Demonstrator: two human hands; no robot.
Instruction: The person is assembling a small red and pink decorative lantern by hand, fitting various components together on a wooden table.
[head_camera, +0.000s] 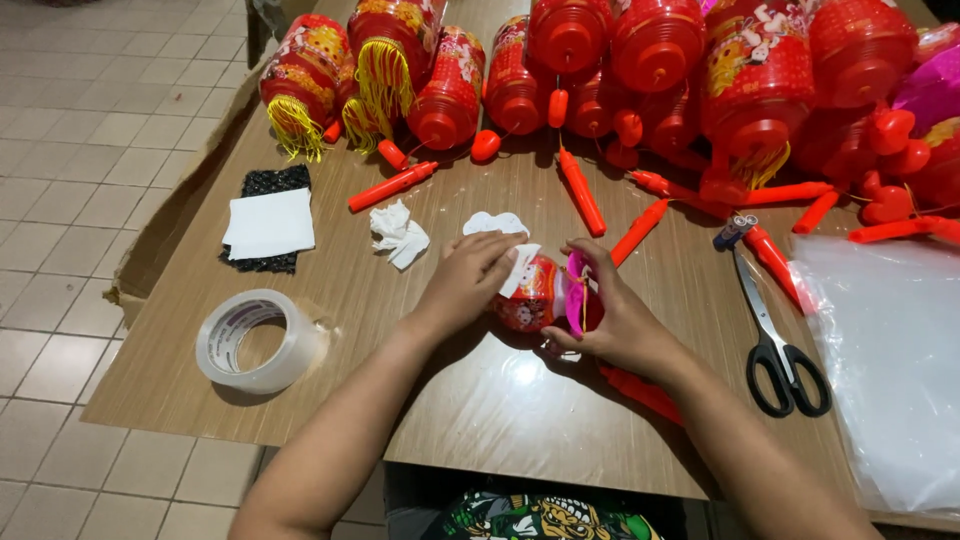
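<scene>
A small red lantern with a pink end lies on the wooden table in front of me. My left hand rests on its left side and presses a white paper piece onto it. My right hand grips the pink right end, with a thin yellow cord showing between the fingers. A red stick handle lies under my right forearm.
A clear tape roll sits at the left. White paper on a black mesh pad and crumpled white scraps lie behind. Black-handled scissors and a clear plastic sheet are at the right. Several red lanterns and red sticks crowd the far edge.
</scene>
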